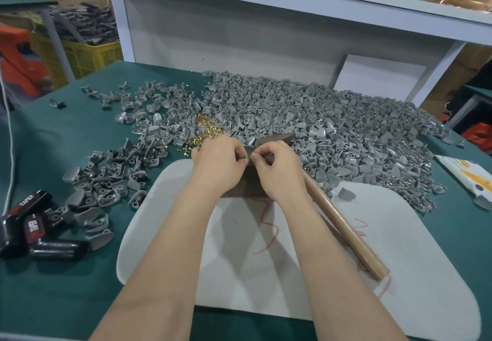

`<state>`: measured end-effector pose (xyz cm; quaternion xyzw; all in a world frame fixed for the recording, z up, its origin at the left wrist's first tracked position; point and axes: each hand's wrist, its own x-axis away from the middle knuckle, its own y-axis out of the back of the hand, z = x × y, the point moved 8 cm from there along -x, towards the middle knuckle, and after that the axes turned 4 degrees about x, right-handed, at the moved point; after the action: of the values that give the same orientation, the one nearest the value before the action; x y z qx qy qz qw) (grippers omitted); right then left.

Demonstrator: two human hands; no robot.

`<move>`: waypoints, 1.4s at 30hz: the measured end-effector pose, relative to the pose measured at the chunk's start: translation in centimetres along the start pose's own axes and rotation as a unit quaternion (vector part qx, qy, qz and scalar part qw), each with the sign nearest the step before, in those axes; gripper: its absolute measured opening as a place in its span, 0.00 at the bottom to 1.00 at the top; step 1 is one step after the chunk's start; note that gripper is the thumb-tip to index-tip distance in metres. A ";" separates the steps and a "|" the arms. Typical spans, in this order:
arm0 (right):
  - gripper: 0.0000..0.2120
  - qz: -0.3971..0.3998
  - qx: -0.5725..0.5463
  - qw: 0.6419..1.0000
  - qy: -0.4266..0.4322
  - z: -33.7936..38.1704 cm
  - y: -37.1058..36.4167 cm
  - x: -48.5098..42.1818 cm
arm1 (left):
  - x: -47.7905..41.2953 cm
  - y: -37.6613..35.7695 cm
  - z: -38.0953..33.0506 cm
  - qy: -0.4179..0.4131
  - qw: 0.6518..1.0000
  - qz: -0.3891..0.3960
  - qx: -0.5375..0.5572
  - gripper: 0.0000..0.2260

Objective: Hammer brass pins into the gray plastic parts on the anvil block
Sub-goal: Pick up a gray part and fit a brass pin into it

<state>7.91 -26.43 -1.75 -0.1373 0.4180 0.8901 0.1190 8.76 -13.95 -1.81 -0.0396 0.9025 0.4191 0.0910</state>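
Both hands meet over the dark anvil block [246,189], which is mostly hidden beneath them. My left hand [219,165] pinches a gray plastic part [249,151] at its fingertips. My right hand [277,170] has its fingers curled and pinches at the same part; whether a pin sits between its fingers is too small to tell. A hammer lies to the right, its wooden handle [346,229] slanting toward me and its dark head [277,138] just behind my right hand. A heap of brass pins [206,130] lies behind my left hand.
A large pile of gray plastic parts [332,133] covers the back and right of the green table [53,138]; a smaller scatter [106,181] lies to the left. A white pad [292,274] lies under my forearms. Black items labelled TAPER [34,231] sit at the left edge.
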 end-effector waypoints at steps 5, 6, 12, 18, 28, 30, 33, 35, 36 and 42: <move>0.03 0.005 0.004 1.000 0.001 0.0 0.1 -0.1 | 0.0 0.0 0.0 0.003 1.000 0.000 -0.003 0.02; 0.04 0.007 0.012 1.000 0.004 0.1 0.1 -0.1 | 0.0 0.0 0.0 0.002 1.000 0.000 -0.003 0.02; 0.05 0.009 0.071 0.997 0.037 1.2 0.0 0.1 | -0.1 0.0 -0.1 -0.001 1.000 0.000 -0.004 0.03; 0.05 0.042 0.116 0.992 0.024 1.5 -0.1 -0.2 | -0.1 -0.1 -0.4 -0.008 1.000 -0.004 -0.019 0.04; 0.05 0.067 0.126 0.990 0.016 1.7 -0.1 -0.5 | 0.0 0.0 -0.5 -0.015 0.999 -0.003 -0.028 0.05; 0.05 0.057 0.095 0.994 0.003 1.5 -0.1 -0.3 | 0.0 0.1 -0.5 -0.013 1.000 -0.003 -0.028 0.04; 0.05 0.053 0.081 0.995 -0.007 1.3 0.2 -0.2 | 0.2 0.2 -0.5 -0.009 1.000 -0.008 -0.023 0.03; 0.05 0.055 0.076 0.995 -0.014 1.2 0.3 -0.2 | 0.2 0.2 -0.6 -0.008 1.000 -0.009 -0.023 0.04; 0.05 0.054 0.069 0.996 -0.020 1.1 0.2 -0.2 | 0.3 0.2 -0.6 -0.008 1.000 -0.009 -0.024 0.04; 0.06 0.036 0.039 0.997 -0.049 0.7 0.1 0.1 | 0.3 0.3 -0.6 -0.009 1.000 -0.010 -0.026 0.04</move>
<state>7.65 -25.94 -1.27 -0.0741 0.4507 0.8825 0.1126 8.34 -14.18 -1.30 -0.0471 0.8902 0.4414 0.1023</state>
